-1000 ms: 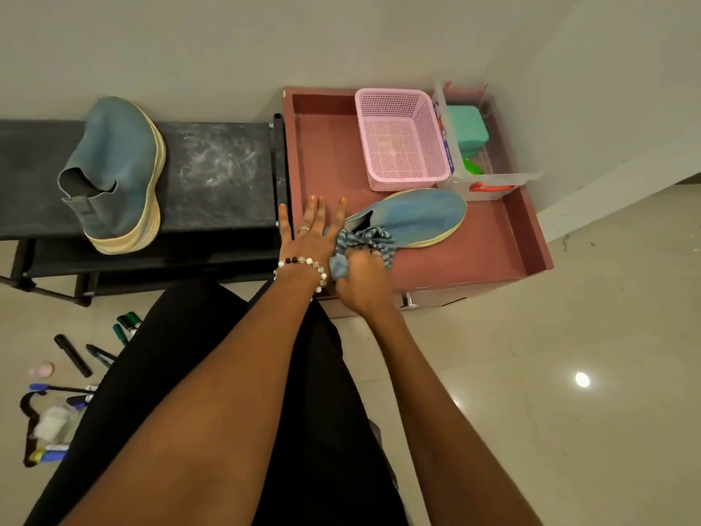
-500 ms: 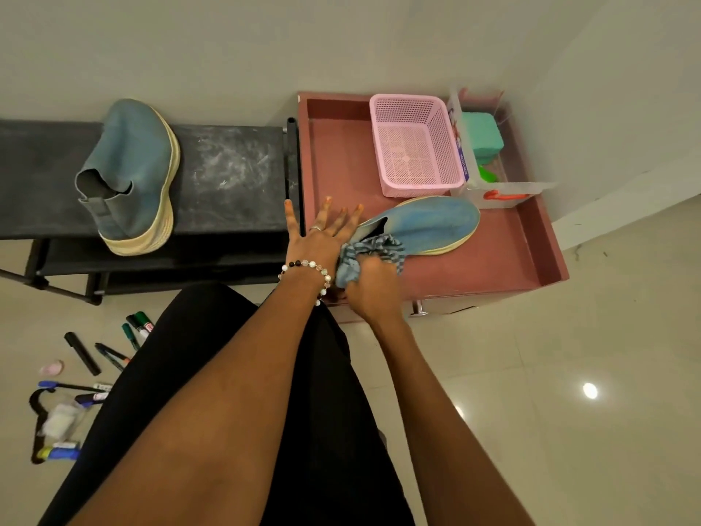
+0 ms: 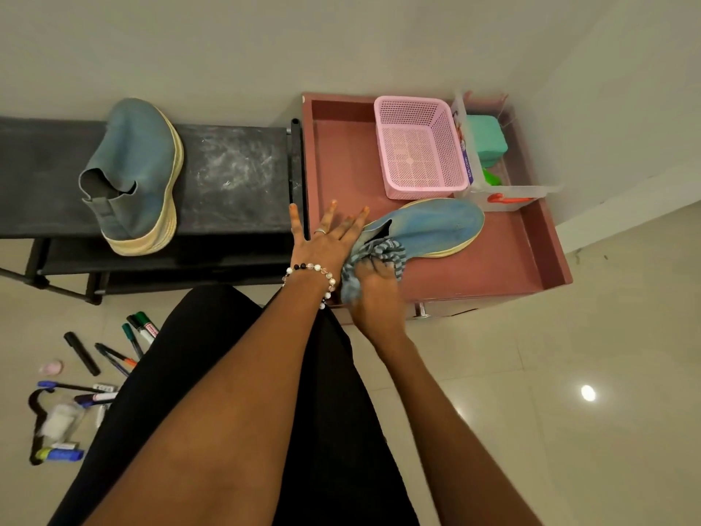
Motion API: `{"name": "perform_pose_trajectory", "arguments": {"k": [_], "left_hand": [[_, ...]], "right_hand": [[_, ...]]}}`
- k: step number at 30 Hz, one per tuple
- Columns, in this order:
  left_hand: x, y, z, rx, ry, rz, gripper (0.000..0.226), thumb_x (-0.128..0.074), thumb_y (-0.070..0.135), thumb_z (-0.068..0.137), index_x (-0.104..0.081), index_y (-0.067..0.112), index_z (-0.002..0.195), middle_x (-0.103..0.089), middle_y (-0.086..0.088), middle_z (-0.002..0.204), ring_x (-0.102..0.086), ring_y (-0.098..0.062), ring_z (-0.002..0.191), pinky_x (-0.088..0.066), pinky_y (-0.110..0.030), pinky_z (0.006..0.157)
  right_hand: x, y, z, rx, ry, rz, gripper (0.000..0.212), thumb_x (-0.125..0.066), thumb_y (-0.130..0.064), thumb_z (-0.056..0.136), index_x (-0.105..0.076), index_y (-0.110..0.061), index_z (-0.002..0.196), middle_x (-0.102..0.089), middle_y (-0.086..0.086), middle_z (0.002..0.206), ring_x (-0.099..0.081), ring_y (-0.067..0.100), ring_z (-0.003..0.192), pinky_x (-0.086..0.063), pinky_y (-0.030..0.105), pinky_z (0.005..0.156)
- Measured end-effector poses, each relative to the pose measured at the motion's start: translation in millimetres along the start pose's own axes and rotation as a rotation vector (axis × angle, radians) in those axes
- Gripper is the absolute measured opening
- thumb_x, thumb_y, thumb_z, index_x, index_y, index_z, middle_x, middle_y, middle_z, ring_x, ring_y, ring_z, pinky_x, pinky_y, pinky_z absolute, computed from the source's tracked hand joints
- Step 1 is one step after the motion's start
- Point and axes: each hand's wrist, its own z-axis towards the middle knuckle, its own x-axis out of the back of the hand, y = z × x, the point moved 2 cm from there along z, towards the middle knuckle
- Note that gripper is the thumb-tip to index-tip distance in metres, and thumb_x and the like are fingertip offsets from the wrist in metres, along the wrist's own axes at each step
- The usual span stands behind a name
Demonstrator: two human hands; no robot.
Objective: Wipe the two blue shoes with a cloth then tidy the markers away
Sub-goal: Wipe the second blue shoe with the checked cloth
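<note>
While the flat left hand [image 3: 326,239] steadies its heel, the blue slip-on shoe [image 3: 428,227] lies on the pink tray [image 3: 504,267], toe pointing right.
The right hand [image 3: 373,294] grips a bunched blue striped cloth [image 3: 375,256] at the heel; since a second ago, both hands have barely shifted. The second blue shoe [image 3: 136,176] rests on the black bench [image 3: 235,176]; markers [image 3: 113,354] lie on the floor.

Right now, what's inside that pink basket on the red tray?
Nothing shows inside the pink basket; its mesh floor looks bare. The near inner wall is hidden by its own rim.
</note>
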Motion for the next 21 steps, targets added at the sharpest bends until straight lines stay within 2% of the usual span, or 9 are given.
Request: {"name": "perform_pose_trajectory", "arguments": {"k": [3, 5, 7, 9, 12, 15, 17, 19, 21], "left_hand": [[-3, 1, 0, -0.003, 0.003, -0.003, 0.120, -0.071, 0.023, 0.080, 0.030, 0.033, 0.143, -0.006, 0.010, 0.160, 0.017, -0.022, 0.145, 0.021, -0.073, 0.096], [-2, 2, -1, -0.002, 0.002, 0.003, 0.120, -0.071, 0.024, 0.079, 0.029, 0.033, 0.144, -0.007, 0.009, 0.160, 0.017, -0.022, 0.146, 0.024, -0.071, 0.094], [-2, 4, -1, -0.001, 0.027, 0.002, 0.112, -0.063, 0.011, 0.082, 0.028, 0.033, 0.145, -0.006, 0.009, 0.160, 0.016, -0.023, 0.146, 0.025, -0.069, 0.094], [-2, 3, 0, 0.006, 0.054, 0.015, 0.107, -0.057, 0.006, 0.086, 0.027, 0.033, 0.146, -0.004, 0.011, 0.160, 0.016, -0.024, 0.146, 0.025, -0.069, 0.094], [-6, 2, 2, 0.007, 0.065, 0.009, 0.105, -0.057, 0.008, 0.088, 0.028, 0.034, 0.145, -0.002, 0.013, 0.160, 0.017, -0.024, 0.145, 0.025, -0.069, 0.094], [-8, 1, 4, 0.005, 0.022, 0.008, 0.116, -0.068, 0.021, 0.082, 0.030, 0.035, 0.143, -0.001, 0.013, 0.160, 0.017, -0.025, 0.145, 0.025, -0.070, 0.095], [-8, 2, 3, 0.006, 0.009, 0.005, 0.122, -0.073, 0.035, 0.079, 0.031, 0.034, 0.142, -0.001, 0.013, 0.160, 0.017, -0.025, 0.145, 0.025, -0.071, 0.095], [-7, 3, 3, 0.003, 0.017, 0.006, 0.114, -0.067, 0.032, 0.084, 0.030, 0.033, 0.143, 0.001, 0.013, 0.160, 0.018, -0.025, 0.145, 0.024, -0.071, 0.095], [-7, 3, 3, 0.008, 0.036, -0.013, 0.098, -0.054, 0.023, 0.093, 0.027, 0.033, 0.145, 0.004, 0.013, 0.160, 0.018, -0.025, 0.145, 0.025, -0.069, 0.094]], "right_hand": [[13, 30, -17, 0.138, -0.060, -0.184, 0.042, -0.068, -0.002, 0.062, -0.064, -0.011, 0.104, -0.066, 0.004, 0.106, -0.060, 0.024, 0.106, -0.017, 0.058, 0.111], [17, 35, -8, 0.144, -0.093, -0.366, 0.037, -0.071, -0.009, 0.067, -0.063, -0.015, 0.102, -0.067, 0.001, 0.100, -0.061, 0.022, 0.103, -0.006, 0.059, 0.113], [13, 18, 9, 0.055, -0.135, -0.397, 0.028, -0.066, -0.018, 0.078, -0.063, -0.012, 0.105, -0.068, 0.005, 0.100, -0.059, 0.024, 0.106, 0.001, 0.056, 0.114], [1, 0, 17, -0.027, -0.145, -0.341, 0.029, -0.060, -0.018, 0.081, -0.063, -0.006, 0.107, -0.066, 0.011, 0.104, -0.057, 0.029, 0.108, -0.008, 0.051, 0.114], [-8, 8, -3, 0.082, -0.055, -0.143, 0.037, -0.067, -0.011, 0.072, -0.064, -0.002, 0.107, -0.065, 0.014, 0.107, -0.058, 0.033, 0.106, -0.027, 0.049, 0.110], [10, 39, -21, 0.279, -0.109, -0.247, 0.054, -0.075, -0.012, 0.064, -0.063, -0.013, 0.117, -0.064, 0.002, 0.119, -0.056, 0.024, 0.115, -0.015, 0.058, 0.112], [17, 47, -17, 0.314, -0.113, -0.399, 0.056, -0.077, -0.014, 0.061, -0.064, -0.016, 0.115, -0.067, -0.001, 0.115, -0.059, 0.020, 0.113, -0.011, 0.063, 0.110], [14, 35, -5, 0.210, -0.095, -0.460, 0.047, -0.077, -0.017, 0.064, -0.065, -0.014, 0.109, -0.068, 0.001, 0.107, -0.060, 0.022, 0.108, -0.012, 0.063, 0.111], [-1, 11, 4, 0.051, -0.092, -0.373, 0.033, -0.066, -0.021, 0.076, -0.065, -0.006, 0.106, -0.068, 0.011, 0.104, -0.059, 0.029, 0.106, -0.017, 0.058, 0.112]]}}
